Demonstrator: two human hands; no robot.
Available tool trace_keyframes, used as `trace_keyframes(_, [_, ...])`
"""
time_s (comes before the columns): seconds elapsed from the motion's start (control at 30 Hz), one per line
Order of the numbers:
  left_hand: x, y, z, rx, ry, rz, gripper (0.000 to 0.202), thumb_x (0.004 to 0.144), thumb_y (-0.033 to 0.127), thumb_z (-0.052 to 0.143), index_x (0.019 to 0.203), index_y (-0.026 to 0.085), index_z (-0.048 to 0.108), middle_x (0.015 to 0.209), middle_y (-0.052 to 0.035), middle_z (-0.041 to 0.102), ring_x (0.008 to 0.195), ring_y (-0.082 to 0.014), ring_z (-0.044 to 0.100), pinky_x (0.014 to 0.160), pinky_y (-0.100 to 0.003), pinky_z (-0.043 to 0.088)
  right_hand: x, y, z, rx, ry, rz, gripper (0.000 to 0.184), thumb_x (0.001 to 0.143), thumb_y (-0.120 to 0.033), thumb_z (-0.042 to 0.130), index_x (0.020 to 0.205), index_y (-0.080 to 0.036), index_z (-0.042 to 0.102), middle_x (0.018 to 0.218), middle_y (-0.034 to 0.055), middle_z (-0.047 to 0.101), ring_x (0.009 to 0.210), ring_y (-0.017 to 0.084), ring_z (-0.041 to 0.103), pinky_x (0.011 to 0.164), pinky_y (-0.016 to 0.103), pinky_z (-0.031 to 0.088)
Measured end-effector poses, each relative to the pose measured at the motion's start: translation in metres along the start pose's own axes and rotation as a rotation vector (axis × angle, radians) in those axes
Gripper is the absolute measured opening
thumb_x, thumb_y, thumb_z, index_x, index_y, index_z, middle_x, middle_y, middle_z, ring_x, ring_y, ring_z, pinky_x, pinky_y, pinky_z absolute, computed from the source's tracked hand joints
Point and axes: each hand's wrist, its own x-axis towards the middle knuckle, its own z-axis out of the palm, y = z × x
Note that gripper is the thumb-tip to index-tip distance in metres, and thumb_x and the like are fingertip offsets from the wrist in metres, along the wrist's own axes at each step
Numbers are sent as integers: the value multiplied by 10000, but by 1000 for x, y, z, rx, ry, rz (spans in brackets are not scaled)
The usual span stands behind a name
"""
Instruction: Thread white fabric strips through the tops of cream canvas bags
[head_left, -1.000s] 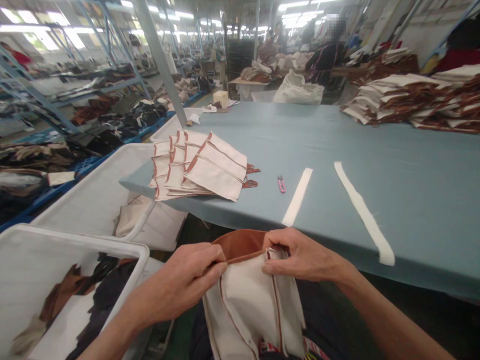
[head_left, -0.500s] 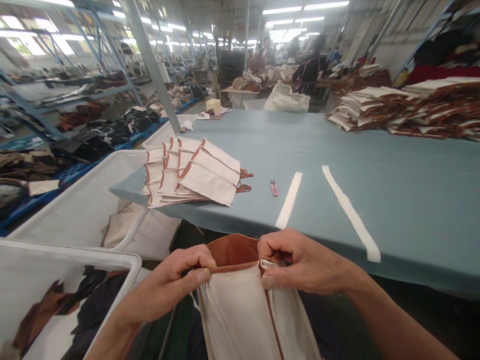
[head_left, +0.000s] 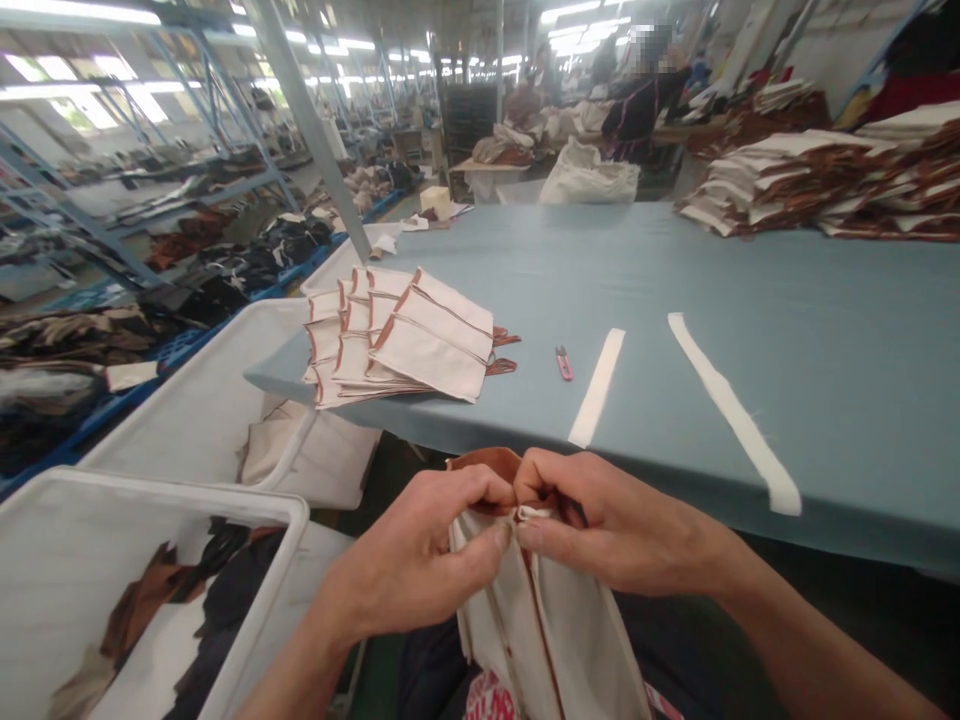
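Bag: matt cream canvas, brown cloth trim. Table: smooth matt blue-grey covering. Bins: white plastic.

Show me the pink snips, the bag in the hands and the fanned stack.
pink snips (head_left: pixel 563 363), head view, its middle.
bag (head_left: pixel 581 635), head view, lower cream panel.
fanned stack (head_left: pixel 435 352), head view, top bag's panel.

- A fanned stack of bags lies at the near left corner of the table.
- Snips lie right of it, then a short strip, then a long strip.
- Piled bags sit along the far right edge.
- A far bin and a near bin stand left of the table.
- The left hand and right hand meet on a bag before the near edge.
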Motion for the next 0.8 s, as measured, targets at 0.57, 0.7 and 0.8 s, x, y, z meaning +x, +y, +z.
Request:
trace_keyframes(0.57, [24,-12,15,-555,-46,-106,244,867,329,637,713,140,629,703,-13,584,638,-119,495,594,-222,397,2,30,4,298,13,30,267,912,-395,637,809,-204,481,720,-60,453,626,102,382,551,232,320])
trace_keyframes(0.7, [24,-18,12,-605,-106,-171,383,862,461,732,718,131,601,700,-3,560,621,-98,443,560,-205,362,5,30,0,271,7,28,310,938,-437,656,820,-197,500,719,-61,461,613,94,370,537,220,313])
trace_keyframes(0.8, [24,-19,4,-540,-174,-172,426,907,510,697,743,122,629,698,-7,575,635,-101,452,572,-206,371,4,23,-4,148,-1,34,265,961,-399,651,840,-190,543,692,-66,483,591,88,395,543,221,312])
